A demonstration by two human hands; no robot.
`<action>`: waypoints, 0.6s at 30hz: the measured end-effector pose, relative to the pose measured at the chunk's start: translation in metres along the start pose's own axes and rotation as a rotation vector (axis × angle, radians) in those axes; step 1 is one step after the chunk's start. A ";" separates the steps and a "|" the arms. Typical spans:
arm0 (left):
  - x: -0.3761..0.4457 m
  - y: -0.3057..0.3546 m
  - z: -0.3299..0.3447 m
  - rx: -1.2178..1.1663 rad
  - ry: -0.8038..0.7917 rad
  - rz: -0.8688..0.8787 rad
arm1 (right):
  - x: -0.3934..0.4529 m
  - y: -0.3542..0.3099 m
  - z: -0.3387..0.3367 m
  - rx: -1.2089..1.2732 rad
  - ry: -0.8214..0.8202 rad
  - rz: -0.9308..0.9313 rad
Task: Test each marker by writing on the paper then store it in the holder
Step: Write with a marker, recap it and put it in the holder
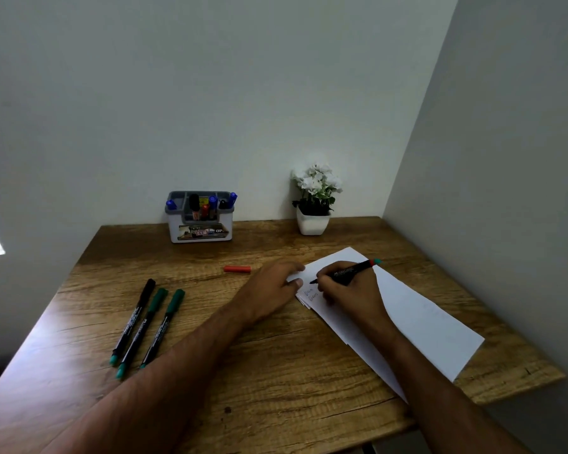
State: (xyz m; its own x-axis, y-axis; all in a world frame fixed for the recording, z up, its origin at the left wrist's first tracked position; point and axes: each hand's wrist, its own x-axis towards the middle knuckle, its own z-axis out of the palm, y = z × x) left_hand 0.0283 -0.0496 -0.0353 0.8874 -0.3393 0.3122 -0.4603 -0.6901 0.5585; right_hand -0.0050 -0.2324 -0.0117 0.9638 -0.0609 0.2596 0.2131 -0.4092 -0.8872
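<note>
My right hand (351, 291) grips a black marker (356, 271) with a red band and teal end, its uncapped tip touching the white paper (420, 319) near two short written lines. My left hand (273, 286) lies flat, fingers pressing the paper's far left corner. A red cap (237, 269) lies on the table just left of that hand. Three capped markers (146, 326) lie side by side at the left: one black-capped, two green-capped. The white and grey holder (200, 217) stands at the back by the wall with several markers in it.
A small white pot with white flowers (313, 199) stands at the back, right of the holder. The wooden table (243, 371) sits in a corner, with walls behind and on the right. The paper reaches close to the table's right edge.
</note>
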 end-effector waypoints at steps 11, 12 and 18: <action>-0.012 -0.040 -0.048 0.209 0.176 -0.165 | 0.016 -0.025 0.026 0.165 -0.098 -0.039; -0.013 -0.043 -0.049 0.222 0.156 -0.192 | 0.016 -0.026 0.029 0.198 -0.097 -0.034; -0.019 -0.045 -0.050 0.247 0.134 -0.249 | 0.013 -0.031 0.042 0.351 -0.114 0.075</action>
State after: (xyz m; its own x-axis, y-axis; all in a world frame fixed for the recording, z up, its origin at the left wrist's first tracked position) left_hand 0.0310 0.0199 -0.0274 0.9524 -0.0661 0.2974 -0.1963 -0.8798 0.4328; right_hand 0.0079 -0.1824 0.0029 0.9862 0.0307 0.1626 0.1643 -0.0692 -0.9840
